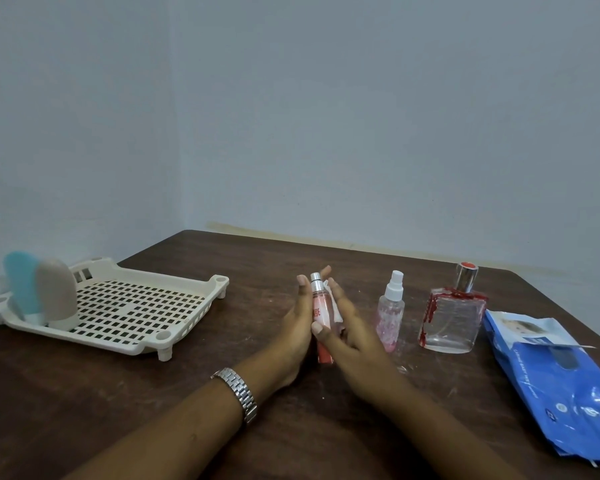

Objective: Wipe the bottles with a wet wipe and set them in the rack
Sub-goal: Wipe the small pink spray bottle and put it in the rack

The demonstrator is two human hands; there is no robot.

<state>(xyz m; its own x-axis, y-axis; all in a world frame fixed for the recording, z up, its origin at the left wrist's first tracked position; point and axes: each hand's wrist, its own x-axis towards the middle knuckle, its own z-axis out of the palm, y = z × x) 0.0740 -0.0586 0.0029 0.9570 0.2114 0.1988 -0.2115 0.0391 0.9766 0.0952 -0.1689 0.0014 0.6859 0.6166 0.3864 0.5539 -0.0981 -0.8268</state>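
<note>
Pink liquid, clear slim body, silver collar: the pink bottle (pixel 316 308) is upright at the centre of the frame, off the table (pixel 257 258), between your two hands. Part of its body is covered by your right thumb, and its label shows only a few letters.

Your left hand (pixel 297 323) clasps it from the left of the frame, thumb in front and fingertips showing behind the collar. Your right hand (pixel 347 327) grasps the wet wipe (pixel 330 299) against the bottle's right side, thumb laid across the front. Only a white fold of the wipe shows between fingers and glass, and the rest is hidden. A metal watch (pixel 238 393) sits on your left wrist.

Rack (pixel 136 306), cream plastic with a perforated floor, at left of the frame: two bottles stand in its left end, caps down, touching each other. The blue bottle (pixel 20 285) is behind and is blurred, with its cap partly hidden by the beige bottle (pixel 58 294) in front.

Right of centre, on the table:
- small spray bottle (pixel 390 313), clear with pink specks inside and a white pump, just beside your right hand
- square glass bottle (pixel 451 317), red along its edges, silver cap, contents clear
- blue wipes pack (pixel 551 368), lying flat with its flap peeled up and the opening dark; what is inside cannot be made out, and its far end is cut off by the right and lower frame edges
</note>
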